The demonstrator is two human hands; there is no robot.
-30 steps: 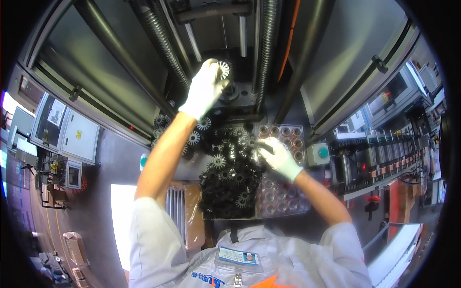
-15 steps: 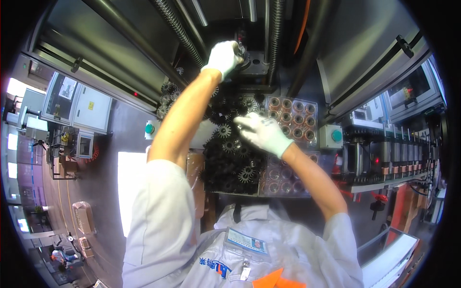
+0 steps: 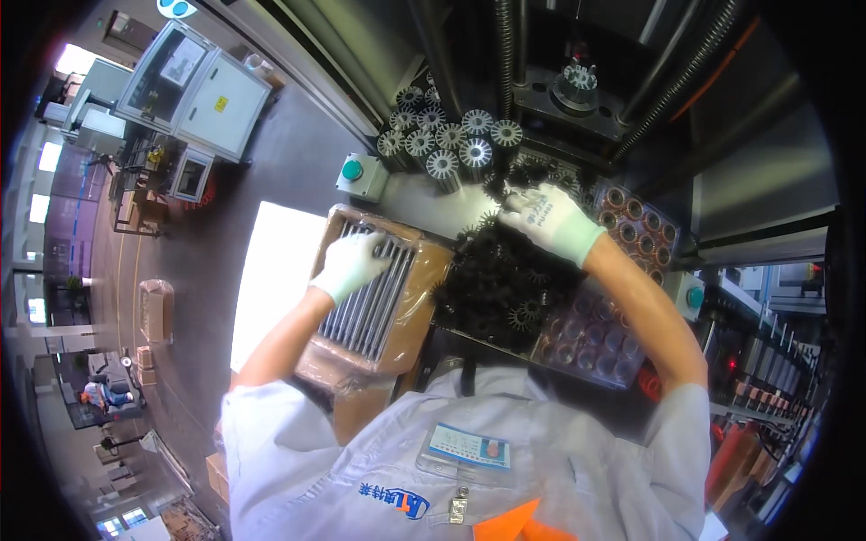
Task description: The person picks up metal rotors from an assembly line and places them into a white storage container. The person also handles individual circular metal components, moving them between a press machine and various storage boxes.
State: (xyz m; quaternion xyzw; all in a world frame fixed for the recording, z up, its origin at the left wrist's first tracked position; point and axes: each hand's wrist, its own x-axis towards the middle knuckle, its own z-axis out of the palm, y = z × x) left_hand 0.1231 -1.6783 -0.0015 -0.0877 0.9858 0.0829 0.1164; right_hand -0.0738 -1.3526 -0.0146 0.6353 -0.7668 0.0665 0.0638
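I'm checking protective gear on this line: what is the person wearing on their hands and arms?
Both hands wear snug, pale knit work gloves: the left hand and the right hand, whose glove has small dark print on the back and a light greenish cuff. The forearms are uncovered; short, light grey uniform sleeves end above the elbows.

- Two gloved hands: the left hand (image 3: 350, 263) and the right hand (image 3: 552, 219).
- Nine upright toothed metal cores (image 3: 448, 144) grouped on the bench, as far as can be counted.
- One toothed core (image 3: 578, 77) seated alone in the machine above.
- One box of metal rods (image 3: 372, 290); the rods are too close together to count.
- One heap of dark toothed parts (image 3: 499, 287), too tangled to count.
- Two green push buttons: one left (image 3: 353, 169), one right (image 3: 694, 297).
- One clear tray of round pockets (image 3: 591, 335).
- One badge (image 3: 466, 449).
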